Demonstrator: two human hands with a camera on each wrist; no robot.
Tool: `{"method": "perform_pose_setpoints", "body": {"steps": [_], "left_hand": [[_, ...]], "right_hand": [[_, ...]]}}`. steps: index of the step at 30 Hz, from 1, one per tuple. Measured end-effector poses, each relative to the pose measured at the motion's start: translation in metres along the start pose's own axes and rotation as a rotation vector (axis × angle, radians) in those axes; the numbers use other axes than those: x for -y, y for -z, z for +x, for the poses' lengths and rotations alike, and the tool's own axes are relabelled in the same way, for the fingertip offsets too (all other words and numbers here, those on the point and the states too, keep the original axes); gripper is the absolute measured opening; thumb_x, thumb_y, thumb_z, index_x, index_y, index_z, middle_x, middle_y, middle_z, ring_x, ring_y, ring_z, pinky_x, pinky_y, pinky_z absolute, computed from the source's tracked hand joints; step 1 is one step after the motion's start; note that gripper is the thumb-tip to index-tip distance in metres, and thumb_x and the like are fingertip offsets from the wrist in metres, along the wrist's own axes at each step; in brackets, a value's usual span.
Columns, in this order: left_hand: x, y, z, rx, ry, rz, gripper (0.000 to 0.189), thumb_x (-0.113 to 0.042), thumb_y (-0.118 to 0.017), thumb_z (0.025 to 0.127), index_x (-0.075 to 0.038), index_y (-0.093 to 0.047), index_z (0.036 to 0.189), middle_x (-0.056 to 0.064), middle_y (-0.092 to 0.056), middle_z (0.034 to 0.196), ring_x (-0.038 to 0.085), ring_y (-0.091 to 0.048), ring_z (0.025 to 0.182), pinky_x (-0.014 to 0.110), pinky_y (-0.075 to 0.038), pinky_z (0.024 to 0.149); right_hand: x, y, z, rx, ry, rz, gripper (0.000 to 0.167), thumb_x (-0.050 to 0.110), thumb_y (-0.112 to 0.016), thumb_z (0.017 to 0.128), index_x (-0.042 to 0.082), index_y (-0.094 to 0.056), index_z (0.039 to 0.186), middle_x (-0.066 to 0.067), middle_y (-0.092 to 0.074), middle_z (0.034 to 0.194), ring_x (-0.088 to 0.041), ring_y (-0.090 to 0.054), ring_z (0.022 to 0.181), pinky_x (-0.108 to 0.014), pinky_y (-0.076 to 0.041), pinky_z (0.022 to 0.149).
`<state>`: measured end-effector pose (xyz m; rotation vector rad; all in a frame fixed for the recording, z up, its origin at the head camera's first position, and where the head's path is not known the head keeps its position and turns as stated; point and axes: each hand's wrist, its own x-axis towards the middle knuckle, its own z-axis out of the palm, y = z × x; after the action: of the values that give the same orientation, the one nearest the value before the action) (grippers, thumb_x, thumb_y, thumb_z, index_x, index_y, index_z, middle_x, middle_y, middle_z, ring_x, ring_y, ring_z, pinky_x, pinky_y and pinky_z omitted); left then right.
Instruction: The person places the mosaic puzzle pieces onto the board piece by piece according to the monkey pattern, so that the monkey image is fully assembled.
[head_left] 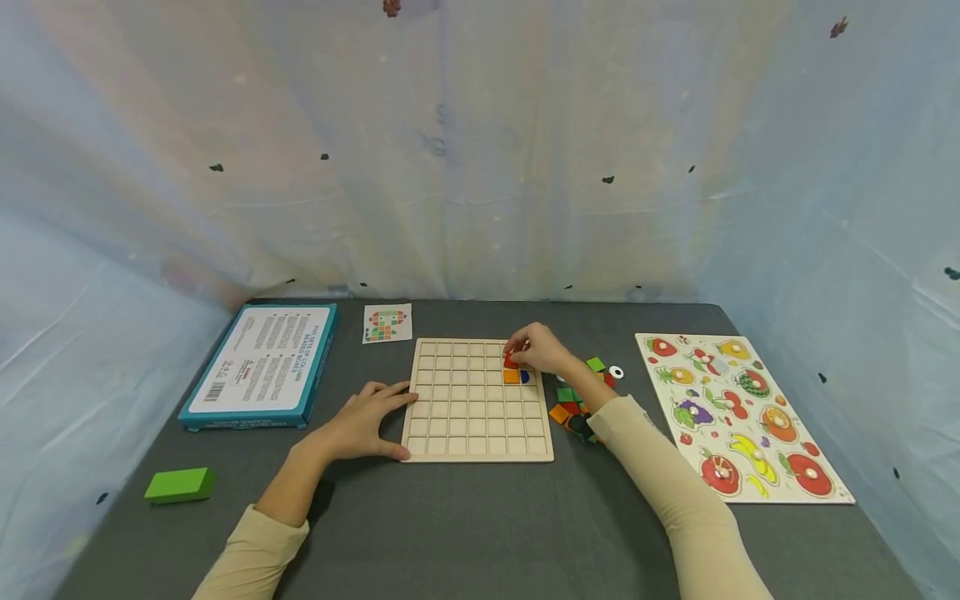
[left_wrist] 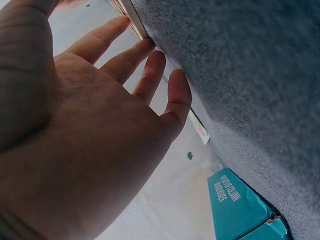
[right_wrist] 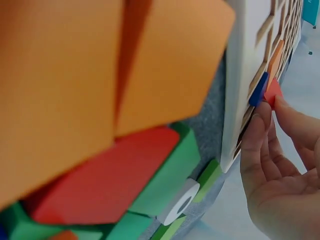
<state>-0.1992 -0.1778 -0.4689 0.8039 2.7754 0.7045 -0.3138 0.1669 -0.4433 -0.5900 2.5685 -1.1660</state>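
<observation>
A wooden grid board [head_left: 477, 457] lies flat in the middle of the table. My left hand [head_left: 360, 427] has its fingers spread, with the fingertips and thumb at the board's left edge. Between thumb and fingers, my right hand [head_left: 542, 348] pinches a red tile [right_wrist: 273, 93] over the upper right of the grid. Just below it, an orange tile [head_left: 511, 377] sits in a cell, with a dark blue piece [head_left: 524, 377] to its right. In the right wrist view the red tile is right beside the blue piece [right_wrist: 258, 90].
Right of the board, partly behind the right forearm, is a pile of coloured tiles [head_left: 564, 394] with a white ring-like piece [head_left: 616, 372]. A fruit puzzle board [head_left: 701, 400] lies farther right. At left are a teal box [head_left: 258, 358], a pattern card [head_left: 387, 323] and a green block [head_left: 178, 485].
</observation>
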Motion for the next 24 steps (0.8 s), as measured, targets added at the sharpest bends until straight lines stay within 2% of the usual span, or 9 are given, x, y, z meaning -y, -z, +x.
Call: {"method": "perform_pose_setpoints", "body": {"steps": [4, 8, 13, 18, 24], "left_hand": [[0.0002, -0.0001, 0.0001, -0.001, -0.002, 0.0, 0.096, -0.058, -0.083, 0.072, -0.012, -0.048, 0.149, 0.017, -0.035, 0.157, 0.037, -0.035, 0.131, 0.072, -0.027, 0.101], [0.0008, -0.0004, 0.0002, -0.001, -0.004, 0.001, 0.096, -0.059, -0.083, 0.072, -0.012, -0.048, 0.149, 0.016, -0.035, 0.157, 0.037, -0.035, 0.131, 0.07, -0.028, 0.1], [0.0006, 0.0006, -0.0004, 0.001, 0.001, -0.001, 0.096, -0.058, -0.083, 0.072, -0.012, -0.048, 0.149, 0.016, -0.035, 0.157, 0.037, -0.034, 0.132, 0.071, -0.027, 0.101], [0.0013, 0.0011, -0.0008, 0.003, 0.002, -0.002, 0.096, -0.058, -0.083, 0.072, -0.012, -0.048, 0.149, 0.016, -0.035, 0.157, 0.038, -0.034, 0.132, 0.072, -0.026, 0.101], [0.0016, 0.0, 0.0007, 0.003, -0.011, -0.009, 0.097, -0.059, -0.082, 0.072, -0.013, -0.048, 0.149, 0.017, -0.034, 0.157, 0.037, -0.035, 0.131, 0.069, -0.029, 0.1]], "right_hand": [[0.0004, -0.0015, 0.0003, -0.006, 0.036, -0.066, 0.016, -0.004, -0.066, 0.093, -0.006, -0.073, 0.107, -0.015, -0.069, 0.091, -0.021, -0.063, 0.075, -0.029, -0.052, 0.067], [-0.001, -0.0028, 0.0011, -0.018, 0.071, -0.132, 0.011, -0.002, -0.068, 0.092, -0.003, -0.072, 0.103, -0.011, -0.067, 0.086, -0.019, -0.06, 0.074, -0.032, -0.051, 0.069], [-0.0003, -0.0044, 0.0026, -0.009, 0.063, -0.146, 0.008, 0.001, -0.068, 0.093, 0.0, -0.075, 0.097, -0.007, -0.07, 0.086, -0.017, -0.061, 0.073, -0.032, -0.051, 0.069], [-0.0004, -0.007, 0.0044, -0.014, 0.042, -0.158, 0.009, 0.0, -0.068, 0.093, -0.001, -0.076, 0.095, -0.009, -0.073, 0.088, -0.018, -0.066, 0.075, -0.032, -0.055, 0.07], [-0.0016, 0.0005, -0.0056, -0.053, 0.065, -0.137, 0.013, 0.002, -0.067, 0.094, -0.004, -0.075, 0.102, -0.013, -0.072, 0.098, -0.024, -0.066, 0.086, -0.035, -0.054, 0.077]]}}
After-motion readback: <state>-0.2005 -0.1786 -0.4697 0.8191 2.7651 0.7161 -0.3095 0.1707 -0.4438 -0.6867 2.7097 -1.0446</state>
